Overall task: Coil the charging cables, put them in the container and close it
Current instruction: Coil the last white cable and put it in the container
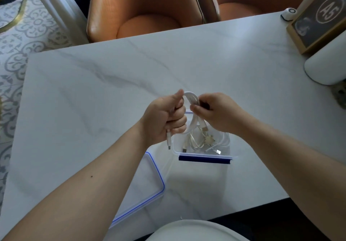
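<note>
"Two hands hold one white cable (191, 95) up over the open box (204, 155) — what could go wrong?"
"Loops could pop open if a grip slips. Its plug (169, 141) hangs just outside the box and might catch the rim."
"How are the hands?"
"Left hand (162, 119) is a fist round the cable — right hand (217, 113) fingers (195, 108) pinch the loop. More cables lie inside."

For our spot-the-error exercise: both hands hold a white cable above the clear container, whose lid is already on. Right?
No: the head view shows the lid lying on the table beside the open container. The left hand and right hand do hold the white cable above it.
</note>
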